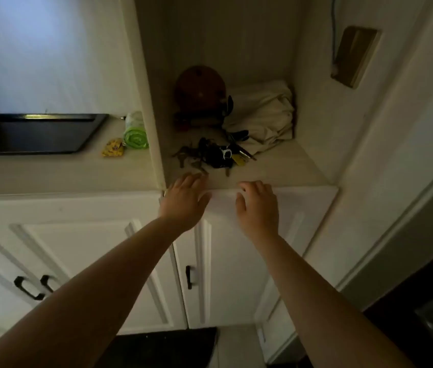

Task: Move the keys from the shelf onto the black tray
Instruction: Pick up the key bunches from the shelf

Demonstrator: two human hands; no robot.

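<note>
A dark tangle of keys (pixel 211 155) with black fobs and a yellow tag lies on the pale shelf (pixel 284 168) inside an open cabinet nook. My left hand (pixel 186 200) hovers at the shelf's front edge, fingers spread, its fingertips just short of the nearest keys. Over the same edge to the right is my right hand (pixel 259 205), open and empty. The black tray (pixel 37 134) rests on the counter to the left, beyond the nook's side wall.
A brown ball (pixel 200 91) and a crumpled cream cloth (pixel 263 112) sit behind the keys. A green roll (pixel 135 132) and a small yellow packet (pixel 113 151) lie between the tray and the nook wall (pixel 149 102). White cabinet doors hang below.
</note>
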